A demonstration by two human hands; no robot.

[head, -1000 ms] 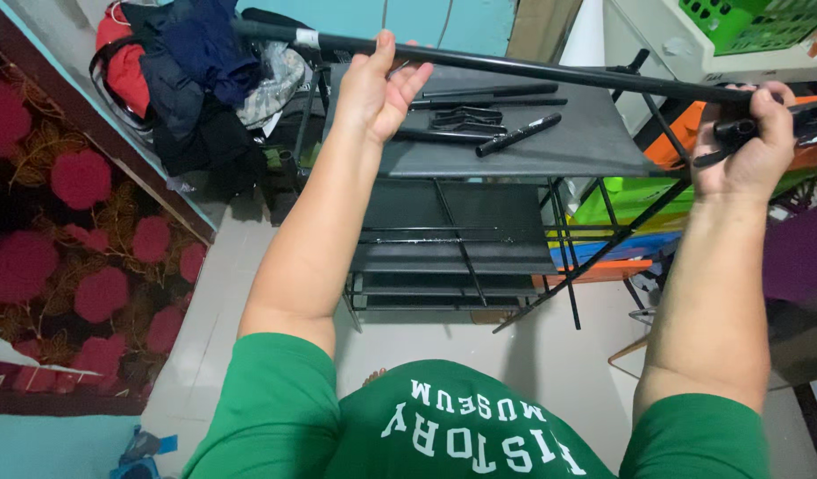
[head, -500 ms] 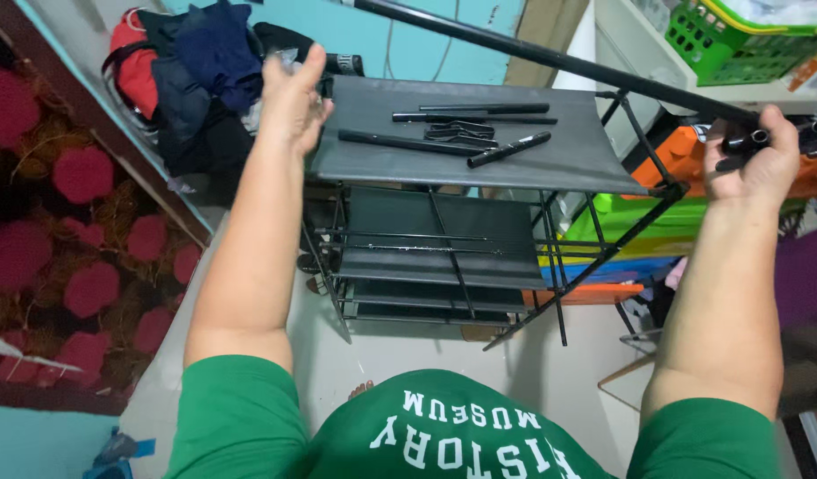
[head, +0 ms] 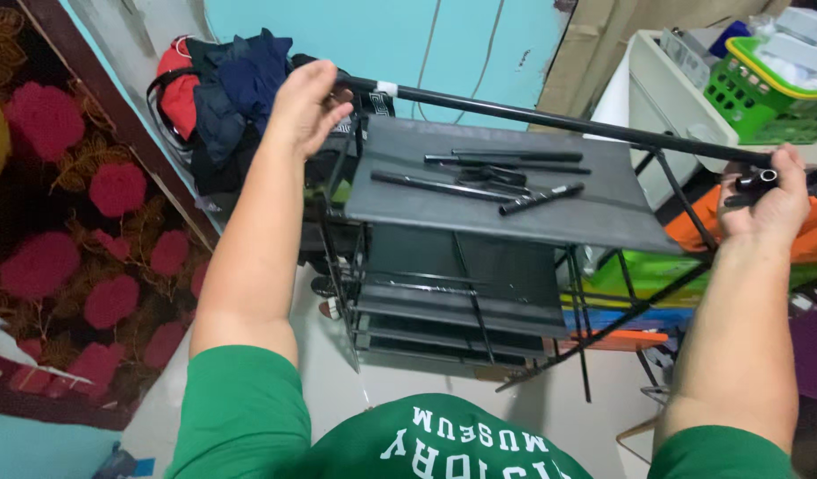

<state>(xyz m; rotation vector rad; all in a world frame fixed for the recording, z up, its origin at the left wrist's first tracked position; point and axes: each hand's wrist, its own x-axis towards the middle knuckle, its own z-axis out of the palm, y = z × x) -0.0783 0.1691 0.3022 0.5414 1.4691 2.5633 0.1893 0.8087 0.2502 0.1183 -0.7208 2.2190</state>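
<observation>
My left hand (head: 303, 106) grips the left end of a long black metal pole (head: 550, 120) that spans above a black rack (head: 479, 293) with grey fabric shelves. My right hand (head: 763, 200) is closed around the pole's right end together with short black tubes. The rack's top shelf (head: 399, 200) carries several loose black rods (head: 488, 177) and a small bundle of black parts. Lower grey shelves show beneath it.
A heap of red and dark blue clothes (head: 217, 98) hangs at the back left against a turquoise wall. A dark rug with red flowers (head: 62, 239) covers the left. A green basket (head: 768, 84) sits on a white unit at the right; orange, green and blue items lie low right.
My left hand has slid leftward along the pole toward its end. The view has shifted so the rack sits more to the right and the pole slants down to my right hand.
</observation>
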